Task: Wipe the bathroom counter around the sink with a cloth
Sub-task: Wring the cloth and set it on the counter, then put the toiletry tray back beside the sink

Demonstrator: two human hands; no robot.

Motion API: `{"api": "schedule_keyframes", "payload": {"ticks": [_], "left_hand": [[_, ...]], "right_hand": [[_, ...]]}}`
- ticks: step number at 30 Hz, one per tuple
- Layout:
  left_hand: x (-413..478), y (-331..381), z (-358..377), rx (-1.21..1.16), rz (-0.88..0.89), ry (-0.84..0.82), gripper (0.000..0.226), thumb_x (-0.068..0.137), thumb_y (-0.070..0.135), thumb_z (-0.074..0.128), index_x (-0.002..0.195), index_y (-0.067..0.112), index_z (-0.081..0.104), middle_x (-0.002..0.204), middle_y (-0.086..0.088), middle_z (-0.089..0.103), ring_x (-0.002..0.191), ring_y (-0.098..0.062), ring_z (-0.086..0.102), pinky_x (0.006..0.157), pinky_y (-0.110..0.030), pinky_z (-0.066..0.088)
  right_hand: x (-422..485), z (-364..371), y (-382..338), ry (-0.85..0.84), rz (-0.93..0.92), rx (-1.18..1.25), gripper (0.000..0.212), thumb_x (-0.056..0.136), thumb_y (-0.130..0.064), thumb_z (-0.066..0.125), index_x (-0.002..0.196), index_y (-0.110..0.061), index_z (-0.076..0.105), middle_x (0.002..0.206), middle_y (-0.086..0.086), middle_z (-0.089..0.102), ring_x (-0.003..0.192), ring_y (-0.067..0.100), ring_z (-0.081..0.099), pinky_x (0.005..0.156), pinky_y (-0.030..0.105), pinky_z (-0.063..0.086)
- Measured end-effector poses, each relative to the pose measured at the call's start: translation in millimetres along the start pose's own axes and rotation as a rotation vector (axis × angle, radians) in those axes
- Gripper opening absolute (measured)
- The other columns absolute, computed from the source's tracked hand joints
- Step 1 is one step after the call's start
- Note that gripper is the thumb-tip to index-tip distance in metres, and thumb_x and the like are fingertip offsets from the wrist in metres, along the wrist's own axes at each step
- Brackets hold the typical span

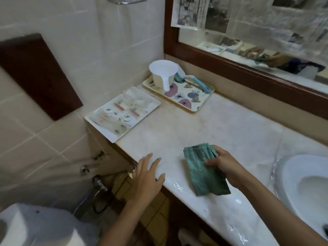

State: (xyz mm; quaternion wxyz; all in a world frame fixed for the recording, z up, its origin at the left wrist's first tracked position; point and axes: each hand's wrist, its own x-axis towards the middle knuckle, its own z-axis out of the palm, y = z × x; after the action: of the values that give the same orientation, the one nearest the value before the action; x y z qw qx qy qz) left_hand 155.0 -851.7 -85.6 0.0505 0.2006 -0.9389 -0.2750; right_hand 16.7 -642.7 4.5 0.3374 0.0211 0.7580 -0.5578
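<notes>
1. The right hand (224, 166) pinches the green cloth (200, 173) by its right side, with the thumb on top and the fingers curled round the far corner
2. The cloth lies folded on the counter (204, 125) close to the front edge, left of the sink (291, 167) and apart from it
3. The left hand (147, 178) holds nothing. Its fingers are straight and spread, and it lies over the front edge, left of the cloth and not touching it
4. Wet streaks shine along the front edge below the cloth
5. A white tray (122, 112) sits at the front left corner
6. A floral tray (184, 98) at the back left corner carries a white scoop (162, 73) and a blue-handled brush (197, 82)
7. A wood-framed mirror (248, 55) runs above the back edge
</notes>
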Motion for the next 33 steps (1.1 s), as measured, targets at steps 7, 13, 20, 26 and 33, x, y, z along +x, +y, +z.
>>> {"api": "schedule_keyframes", "payload": {"ticks": [7,13,20,26,33], "left_hand": [[36,-31,6,0.193,0.054,-0.067,0.057,0.082,0.063,0.044,0.129,0.034,0.059,0.145,0.005,0.049,0.131,-0.024,0.049,0.094,-0.048,0.045],[45,-42,-1,0.179,0.123,-0.018,0.052,0.076,0.063,0.057,0.121,0.038,0.063,0.135,0.01,0.056,0.113,-0.015,0.054,0.086,-0.038,0.047],[60,-52,-21,-0.312,-0.033,0.102,0.021,0.084,0.025,0.06,0.101,0.031,0.071,0.117,0.023,0.059,0.106,0.004,0.053,0.088,-0.008,0.04],[81,-86,-66,-0.838,-0.796,0.363,0.017,0.091,0.012,0.062,0.095,0.027,0.069,0.094,0.002,0.072,0.077,-0.007,0.068,0.07,-0.024,0.048],[132,-138,-99,-1.041,-0.972,0.403,0.043,0.094,0.022,0.058,0.134,0.024,0.045,0.111,0.005,0.062,0.101,-0.014,0.06,0.08,-0.031,0.045]], "right_hand": [[98,4,-65,-0.131,-0.014,-0.468,0.028,0.082,0.0,0.057,0.103,-0.019,0.06,0.099,0.008,0.068,0.091,0.027,0.066,0.08,0.041,0.056],[144,35,-69,0.08,-0.108,-1.181,0.032,0.082,-0.011,0.054,0.112,-0.022,0.051,0.109,0.007,0.058,0.088,0.021,0.05,0.063,0.029,0.042],[172,79,-70,0.158,-0.372,-1.086,0.054,0.079,-0.011,0.059,0.132,-0.018,0.05,0.13,0.007,0.048,0.119,0.031,0.04,0.09,0.04,0.043],[217,144,-95,0.121,-0.555,-0.831,0.039,0.087,-0.019,0.058,0.126,-0.014,0.057,0.123,0.008,0.057,0.118,0.028,0.047,0.092,0.036,0.041],[281,206,-144,0.152,-0.533,-0.789,0.049,0.095,-0.025,0.051,0.14,-0.01,0.04,0.145,0.013,0.039,0.133,0.03,0.034,0.107,0.044,0.034]]}}
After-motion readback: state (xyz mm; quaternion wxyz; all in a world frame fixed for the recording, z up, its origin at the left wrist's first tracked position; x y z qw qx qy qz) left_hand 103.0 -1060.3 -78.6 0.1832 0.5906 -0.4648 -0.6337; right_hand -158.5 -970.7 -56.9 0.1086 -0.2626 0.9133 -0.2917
